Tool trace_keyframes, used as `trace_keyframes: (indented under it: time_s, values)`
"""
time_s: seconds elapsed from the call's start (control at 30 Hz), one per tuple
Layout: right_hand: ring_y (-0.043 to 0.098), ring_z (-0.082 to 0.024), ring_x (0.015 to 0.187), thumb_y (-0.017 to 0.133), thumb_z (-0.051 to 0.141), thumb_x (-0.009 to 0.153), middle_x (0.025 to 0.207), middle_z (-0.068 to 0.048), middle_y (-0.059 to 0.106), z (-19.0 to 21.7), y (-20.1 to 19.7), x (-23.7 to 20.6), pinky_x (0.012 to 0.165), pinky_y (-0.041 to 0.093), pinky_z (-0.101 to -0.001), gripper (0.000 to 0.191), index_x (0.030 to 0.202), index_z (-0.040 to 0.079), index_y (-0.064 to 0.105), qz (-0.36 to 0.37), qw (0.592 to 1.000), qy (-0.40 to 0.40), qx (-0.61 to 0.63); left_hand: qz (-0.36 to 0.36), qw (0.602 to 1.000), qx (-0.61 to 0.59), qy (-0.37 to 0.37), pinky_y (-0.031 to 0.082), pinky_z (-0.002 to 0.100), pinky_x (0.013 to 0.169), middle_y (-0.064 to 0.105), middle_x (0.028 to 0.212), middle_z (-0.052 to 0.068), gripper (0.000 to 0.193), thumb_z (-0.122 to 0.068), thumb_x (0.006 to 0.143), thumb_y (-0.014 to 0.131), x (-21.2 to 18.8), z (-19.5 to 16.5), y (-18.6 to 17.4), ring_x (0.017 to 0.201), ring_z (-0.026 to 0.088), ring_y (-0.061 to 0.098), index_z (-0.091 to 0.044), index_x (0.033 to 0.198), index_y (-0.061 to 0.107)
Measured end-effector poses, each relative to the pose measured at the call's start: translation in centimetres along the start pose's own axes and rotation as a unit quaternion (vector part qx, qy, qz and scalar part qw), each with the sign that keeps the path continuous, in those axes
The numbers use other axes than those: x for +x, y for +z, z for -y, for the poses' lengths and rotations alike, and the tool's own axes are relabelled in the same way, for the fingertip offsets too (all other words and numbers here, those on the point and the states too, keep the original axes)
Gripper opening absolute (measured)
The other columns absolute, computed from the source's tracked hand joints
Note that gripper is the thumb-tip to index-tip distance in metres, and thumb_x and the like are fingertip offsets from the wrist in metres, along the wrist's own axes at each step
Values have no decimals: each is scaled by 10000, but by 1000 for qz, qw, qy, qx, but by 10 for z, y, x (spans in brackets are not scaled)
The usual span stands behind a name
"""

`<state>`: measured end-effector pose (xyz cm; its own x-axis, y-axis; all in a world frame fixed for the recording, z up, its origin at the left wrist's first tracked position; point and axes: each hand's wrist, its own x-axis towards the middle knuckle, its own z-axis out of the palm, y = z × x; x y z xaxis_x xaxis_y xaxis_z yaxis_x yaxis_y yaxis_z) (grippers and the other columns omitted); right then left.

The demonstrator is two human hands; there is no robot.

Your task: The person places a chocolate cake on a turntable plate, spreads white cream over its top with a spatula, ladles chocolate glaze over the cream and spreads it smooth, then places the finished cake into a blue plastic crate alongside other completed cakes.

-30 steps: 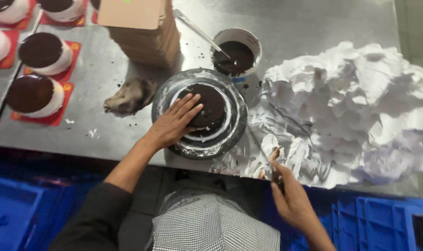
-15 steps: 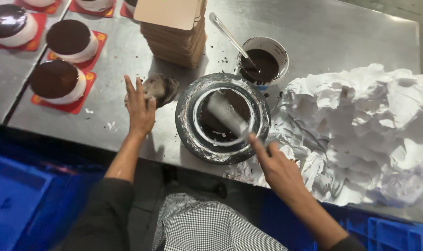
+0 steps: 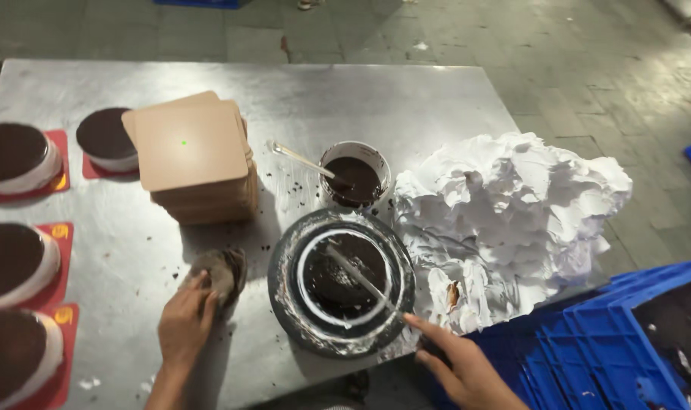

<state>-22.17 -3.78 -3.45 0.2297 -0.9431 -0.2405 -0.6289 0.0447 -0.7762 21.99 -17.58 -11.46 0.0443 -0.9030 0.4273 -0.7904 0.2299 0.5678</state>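
Right hand (image 3: 463, 364), grip pinched on the handle of a long palette knife (image 3: 361, 279), lays the blade flat across the chocolate cake (image 3: 344, 277) on its turntable (image 3: 285, 304), where a ring of white cream rims the top. Left hand (image 3: 184, 326), fingers pressed together on a soiled cloth (image 3: 222, 272), rests just beside the turntable. Behind stand a cup of chocolate sauce (image 3: 354, 178), a stack of cake boards (image 3: 194, 152), and a heap of whipped cream (image 3: 512, 220) on the steel surface (image 3: 406, 106).

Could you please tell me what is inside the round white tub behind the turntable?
The white tub holds dark chocolate sauce, with a metal spoon resting in it, handle out left. The spoon's bowl and the tub's bottom are hidden under the sauce.
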Motion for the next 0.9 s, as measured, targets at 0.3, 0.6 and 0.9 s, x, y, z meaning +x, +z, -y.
trace_keyframes:
  time_s: [0.3, 0.6, 0.9]
  values:
    - [614, -137, 649, 573, 141, 1028, 781, -95, 668, -74, 63, -55, 602, 499, -264, 362, 1340, -42, 576, -134, 891, 172, 399, 125, 991, 22, 52, 525, 355, 1079, 494, 1593, 11, 715, 110, 814, 524, -1, 43, -1, 1421, 248, 541, -296, 1401, 564]
    - [473, -154, 625, 494, 258, 1109, 765, -49, 520, -116, 10, -29, 554, 397, -273, 341, 1322, 3, 568, 119, 937, 168, 281, 315, 939, 142, -4, 426, 471, 1103, 285, 1650, -18, 817, -155, 769, 716, 23, 2, 14, 1538, 261, 279, -311, 1512, 413]
    - [528, -97, 483, 501, 266, 1002, 670, -18, 594, -131, -47, -68, 451, 430, -239, 274, 1137, 49, 600, -46, 941, 84, 325, 271, 955, 115, 25, 317, 542, 1074, 285, 1620, 198, 1123, -74, 559, 803, 13, -24, 25, 1452, 452, 276, -100, 1577, 330]
